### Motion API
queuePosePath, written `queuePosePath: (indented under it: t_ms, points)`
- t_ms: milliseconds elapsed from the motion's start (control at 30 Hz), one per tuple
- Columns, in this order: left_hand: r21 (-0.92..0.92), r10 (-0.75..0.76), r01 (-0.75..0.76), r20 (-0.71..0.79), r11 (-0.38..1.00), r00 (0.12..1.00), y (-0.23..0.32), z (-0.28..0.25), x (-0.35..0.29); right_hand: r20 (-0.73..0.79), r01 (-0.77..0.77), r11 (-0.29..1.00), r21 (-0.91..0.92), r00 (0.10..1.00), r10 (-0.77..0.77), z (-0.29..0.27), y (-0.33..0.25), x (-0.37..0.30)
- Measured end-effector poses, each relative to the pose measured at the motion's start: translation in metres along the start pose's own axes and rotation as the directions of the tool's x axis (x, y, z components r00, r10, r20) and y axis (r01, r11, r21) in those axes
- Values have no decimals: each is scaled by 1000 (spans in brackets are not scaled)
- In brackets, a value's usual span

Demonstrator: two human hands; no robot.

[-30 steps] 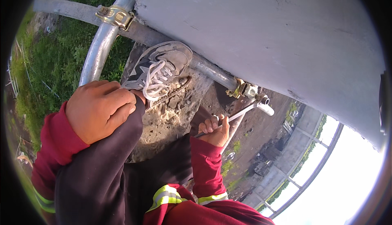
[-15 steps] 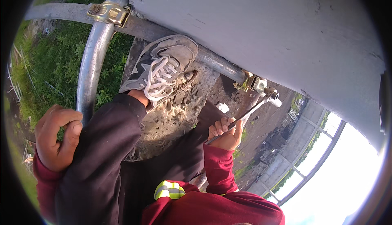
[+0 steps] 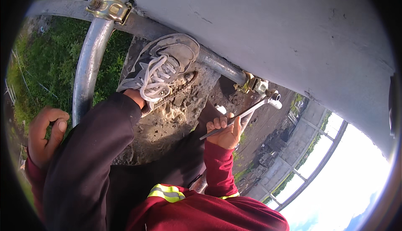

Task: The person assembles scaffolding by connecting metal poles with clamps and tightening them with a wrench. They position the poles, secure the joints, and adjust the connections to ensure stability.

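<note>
A long metal ratchet wrench point(image 3: 253, 107) with a tapered handle slants up to the right. My right hand point(image 3: 224, 135) is closed around its handle, whose thin end sticks out past the fingers. The wrench's socket head is at the bolt of a brass-coloured scaffold clamp point(image 3: 251, 83), which sits on a horizontal steel pipe point(image 3: 222, 67); how far the socket sits on the nut is hard to make out. At the far left, my left hand point(image 3: 44, 134) is loosely curled with nothing visible in it, beside my bent knee point(image 3: 98, 122) and apart from the upright pipe point(image 3: 90, 57).
A second clamp point(image 3: 109, 10) joins the upright pipe to the horizontal one. My grey shoe point(image 3: 169, 61) rests on a rough concrete ledge point(image 3: 167, 126). Along the top right runs a large smooth grey concrete face point(image 3: 272, 25). Grass point(image 3: 50, 59) and bare ground lie far below.
My left hand has drawn away from the upright pipe, down and left. The right hand stays on the wrench, its handle end showing more. The whole view has shifted slightly.
</note>
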State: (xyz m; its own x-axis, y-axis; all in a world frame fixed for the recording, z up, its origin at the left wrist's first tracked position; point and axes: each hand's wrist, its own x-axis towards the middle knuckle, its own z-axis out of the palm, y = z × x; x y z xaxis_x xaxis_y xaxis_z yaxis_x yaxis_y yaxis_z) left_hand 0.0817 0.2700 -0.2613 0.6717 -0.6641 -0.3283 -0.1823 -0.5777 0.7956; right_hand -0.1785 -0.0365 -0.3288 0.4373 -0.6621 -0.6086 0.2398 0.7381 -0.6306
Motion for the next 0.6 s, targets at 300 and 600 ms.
queuePosePath:
  t_ms: [300, 600]
  points:
    - [1, 320, -326, 188, 945, 929, 78, -12, 24, 71, -6, 998, 67, 997, 1, -12, -6, -12]
    - [-384, 748, -777, -261, 499, 610, 181, -97, -23, 197, -28, 968, 250, 980, -23, -40, -2, -19]
